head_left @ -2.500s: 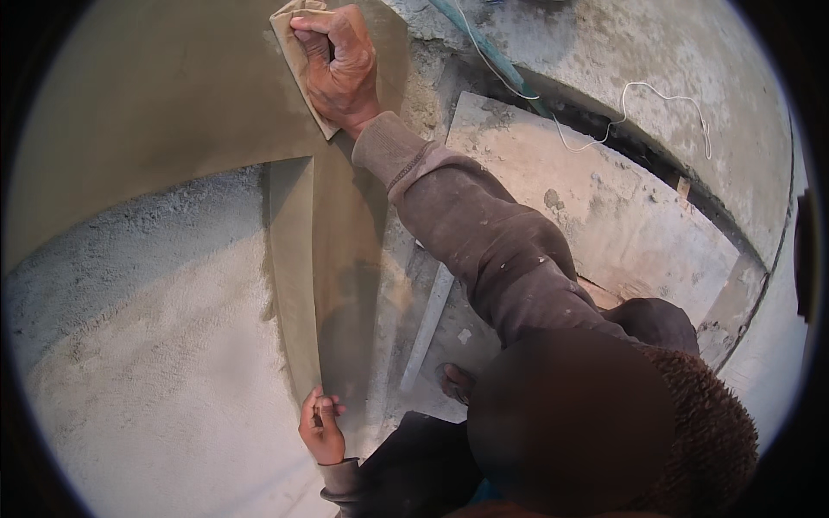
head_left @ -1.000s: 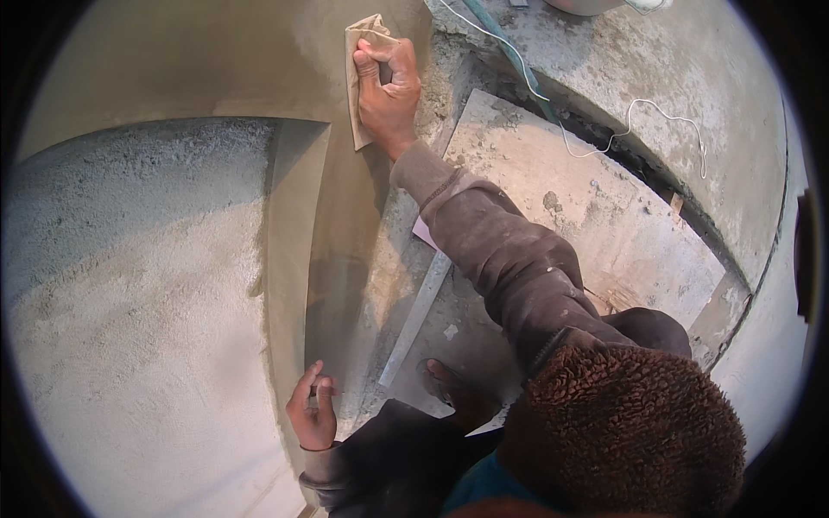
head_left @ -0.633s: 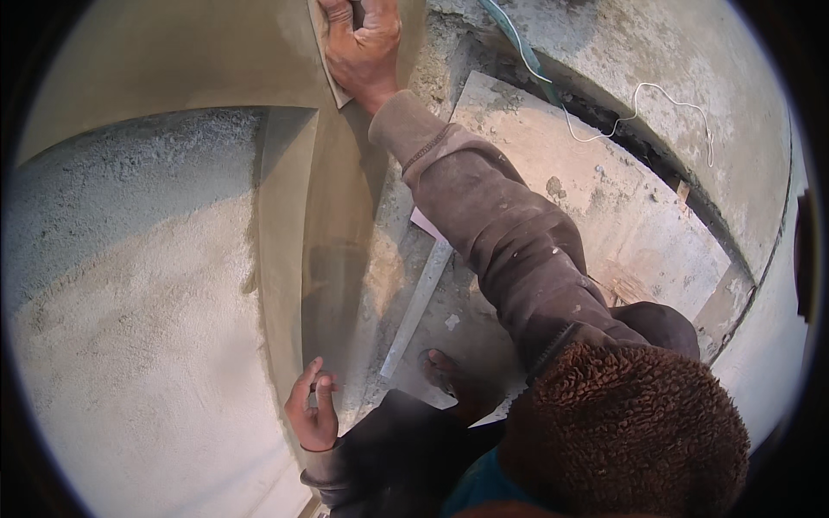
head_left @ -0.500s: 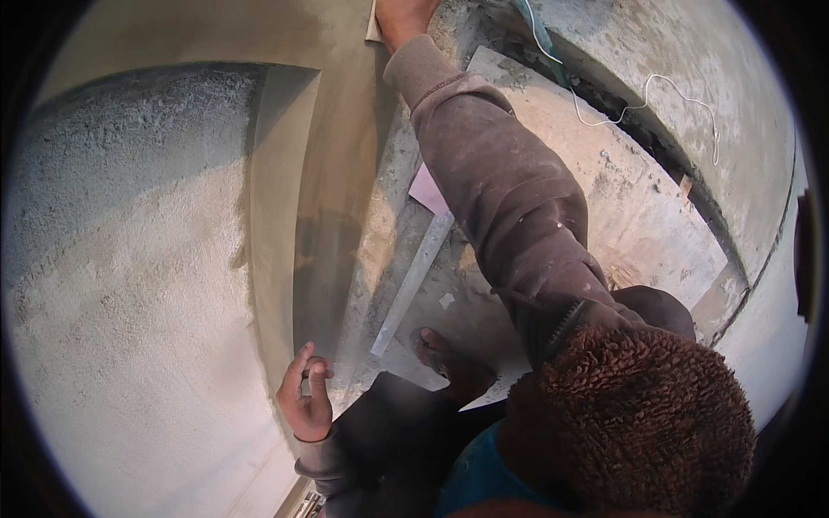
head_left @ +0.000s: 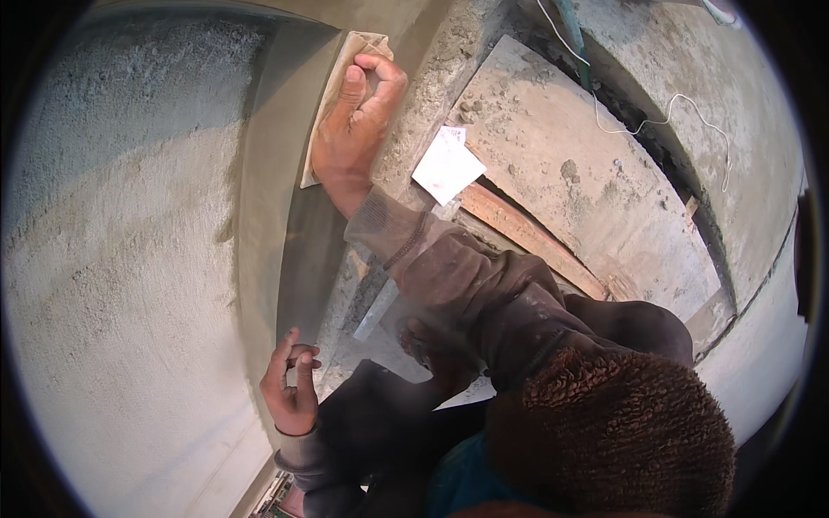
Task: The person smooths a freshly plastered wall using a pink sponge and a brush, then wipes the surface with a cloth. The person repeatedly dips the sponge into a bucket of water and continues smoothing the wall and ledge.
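My right hand grips a folded tan sheet, either paper or cloth, and holds it flat against the smooth grey-brown plaster strip at the upper middle. Its fingertips curl over the sheet's upper part. Lower down, beside the same strip, my left hand has its fingers loosely bent and apart, with nothing visible in them. Just right of my right hand lie white papers, on rough concrete with a pale straight bar below them.
A rough pale wall fills the left. To the right lie a dusty slab, a wooden plank and a dark gap beside curved concrete, with a green pipe and white cord. My foot is below.
My right hand and the tan sheet have come down along the plaster strip from the top of the view. The white papers now show fully. My left hand sits slightly further left.
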Demonstrator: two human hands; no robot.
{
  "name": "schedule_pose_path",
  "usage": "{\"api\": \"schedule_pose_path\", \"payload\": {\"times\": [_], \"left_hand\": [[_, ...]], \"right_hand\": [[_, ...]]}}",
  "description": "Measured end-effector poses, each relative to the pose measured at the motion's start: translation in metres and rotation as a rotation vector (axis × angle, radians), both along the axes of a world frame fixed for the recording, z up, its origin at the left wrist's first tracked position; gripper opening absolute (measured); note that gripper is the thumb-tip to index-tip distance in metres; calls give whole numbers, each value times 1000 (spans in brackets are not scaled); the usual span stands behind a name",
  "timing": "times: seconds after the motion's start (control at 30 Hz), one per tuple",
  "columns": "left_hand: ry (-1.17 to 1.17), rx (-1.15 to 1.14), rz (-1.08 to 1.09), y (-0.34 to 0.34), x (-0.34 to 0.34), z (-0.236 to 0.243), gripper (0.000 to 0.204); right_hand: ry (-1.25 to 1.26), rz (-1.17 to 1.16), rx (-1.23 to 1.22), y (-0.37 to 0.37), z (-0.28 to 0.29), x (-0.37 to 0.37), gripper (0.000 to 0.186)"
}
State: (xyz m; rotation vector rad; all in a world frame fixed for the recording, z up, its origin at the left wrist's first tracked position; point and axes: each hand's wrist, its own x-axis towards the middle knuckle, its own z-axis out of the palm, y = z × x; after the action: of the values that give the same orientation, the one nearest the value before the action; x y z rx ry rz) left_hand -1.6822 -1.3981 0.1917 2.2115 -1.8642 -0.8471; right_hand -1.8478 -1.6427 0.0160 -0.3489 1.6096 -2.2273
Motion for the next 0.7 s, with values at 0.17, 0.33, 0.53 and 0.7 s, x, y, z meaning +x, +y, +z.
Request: {"api": "schedule_pose_path", "payload": {"times": [0.17, 0.33, 0.53, 0.7], "left_hand": [[76, -2, -34, 2, 3, 2, 33], [16, -28, -38, 4, 1, 3, 33], [40, -8, -21, 16, 9, 7, 33], [12, -2, -92, 10, -4, 10, 34]], "right_hand": [[-208, 118, 45, -48, -17, -72, 18], [-33, 77, -71, 11, -5, 21, 24], [111, 74, 155, -41, 0, -95, 47], [193, 107, -111, 65, -31, 77, 19]]}}
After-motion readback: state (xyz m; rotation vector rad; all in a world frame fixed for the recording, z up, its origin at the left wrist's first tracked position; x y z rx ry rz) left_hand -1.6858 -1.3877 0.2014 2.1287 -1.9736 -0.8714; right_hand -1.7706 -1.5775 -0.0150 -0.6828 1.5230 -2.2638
